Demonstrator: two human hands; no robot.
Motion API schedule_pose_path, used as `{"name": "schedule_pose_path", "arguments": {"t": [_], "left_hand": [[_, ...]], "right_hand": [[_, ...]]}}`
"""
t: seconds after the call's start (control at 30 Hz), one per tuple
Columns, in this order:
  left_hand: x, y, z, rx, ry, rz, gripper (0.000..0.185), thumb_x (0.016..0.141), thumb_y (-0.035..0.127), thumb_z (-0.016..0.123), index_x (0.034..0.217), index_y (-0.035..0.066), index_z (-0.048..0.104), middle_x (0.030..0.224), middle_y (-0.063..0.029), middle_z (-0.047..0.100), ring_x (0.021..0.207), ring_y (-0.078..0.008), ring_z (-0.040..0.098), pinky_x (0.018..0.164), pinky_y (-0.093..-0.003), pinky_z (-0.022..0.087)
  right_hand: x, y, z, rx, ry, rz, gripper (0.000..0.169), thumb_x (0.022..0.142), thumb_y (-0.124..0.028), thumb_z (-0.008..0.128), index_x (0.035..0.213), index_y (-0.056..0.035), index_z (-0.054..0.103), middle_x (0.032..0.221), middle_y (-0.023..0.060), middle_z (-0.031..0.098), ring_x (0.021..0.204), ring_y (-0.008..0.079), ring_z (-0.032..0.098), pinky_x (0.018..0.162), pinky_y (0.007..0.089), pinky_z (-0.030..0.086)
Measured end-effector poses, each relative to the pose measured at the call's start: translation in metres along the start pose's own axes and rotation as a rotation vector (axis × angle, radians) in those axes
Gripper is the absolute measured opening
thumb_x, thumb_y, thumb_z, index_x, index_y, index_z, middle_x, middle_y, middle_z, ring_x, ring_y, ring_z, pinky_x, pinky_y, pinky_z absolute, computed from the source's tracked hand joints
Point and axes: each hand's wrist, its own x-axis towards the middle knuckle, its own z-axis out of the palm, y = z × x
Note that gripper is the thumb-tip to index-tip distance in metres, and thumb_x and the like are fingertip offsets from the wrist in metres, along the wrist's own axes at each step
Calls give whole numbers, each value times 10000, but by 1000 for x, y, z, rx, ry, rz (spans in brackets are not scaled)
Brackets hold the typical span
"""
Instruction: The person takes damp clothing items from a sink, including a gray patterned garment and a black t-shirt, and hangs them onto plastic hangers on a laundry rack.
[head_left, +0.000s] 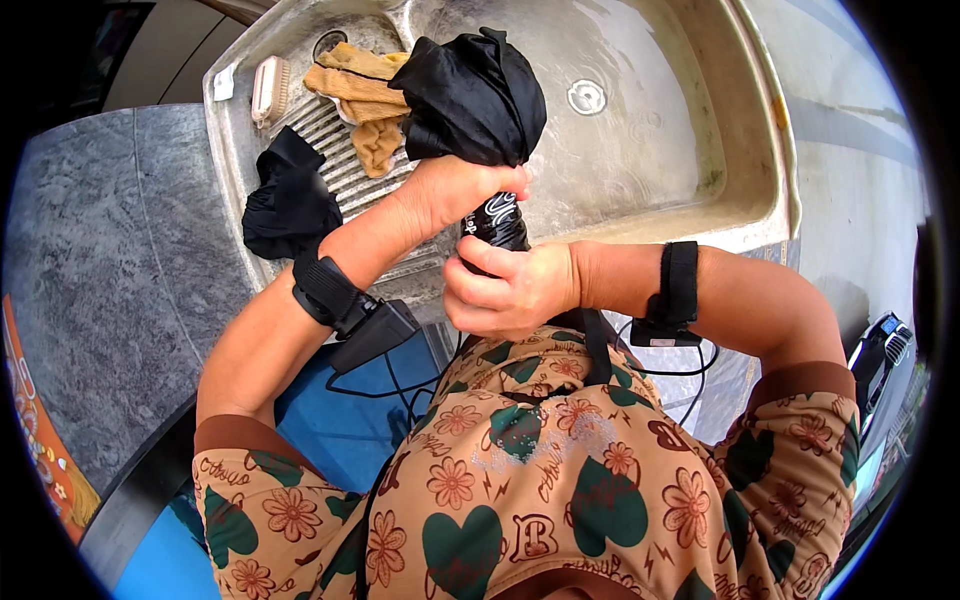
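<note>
Both my hands grip one wet black cloth garment (474, 97), which bunches out above my left hand over the sink. My left hand (469, 184) is wrapped around its narrow gathered part. Closer to my body, my right hand (506, 289) closes on the lower end, its knuckles partly hiding the fabric. White lettering shows on the tight stretch between the hands. Left of my left forearm, another black cloth (291, 196) lies crumpled at the sink's edge. Tan cloth (360, 86) rests in folds on the ribbed washboard (330, 142), partly behind the held garment.
The stone laundry sink (776, 142) has shallow water around a metal drain (586, 97). A pink and white scrub brush (271, 91) sits on its left ledge. A grey stone-patterned counter (112, 225) adjoins on the left. Cables (390, 382) hang from the wrist-strapped devices.
</note>
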Motion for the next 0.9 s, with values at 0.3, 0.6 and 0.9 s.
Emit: {"name": "schedule_pose_path", "arguments": {"t": [0.3, 0.6, 0.9], "left_hand": [[12, -17, 1, -2, 49, -30, 201, 746, 206, 625, 787, 10, 649, 783, -30, 629, 746, -107, 569, 714, -231, 441], [19, -36, 3, -20, 75, -103, 214, 741, 213, 627, 785, 5, 651, 778, -36, 632, 736, -107, 570, 707, -226, 441], [20, -50, 6, 69, 121, -170, 231, 726, 243, 638, 777, 18, 655, 778, -33, 635, 717, -105, 568, 689, -226, 442]], "right_hand": [[-5, -6, 8, 33, -67, -9, 233, 583, -273, 531, 651, -54, 575, 755, 42, 472, 801, 256, 495, 713, 422, 418], [-8, -16, 18, -1, -107, -6, 232, 601, -273, 523, 669, -57, 575, 769, 41, 473, 811, 254, 501, 708, 416, 417], [-6, -26, 20, 8, -195, -37, 278, 588, -288, 518, 711, -47, 584, 784, 44, 480, 822, 261, 498, 721, 421, 410]]}}
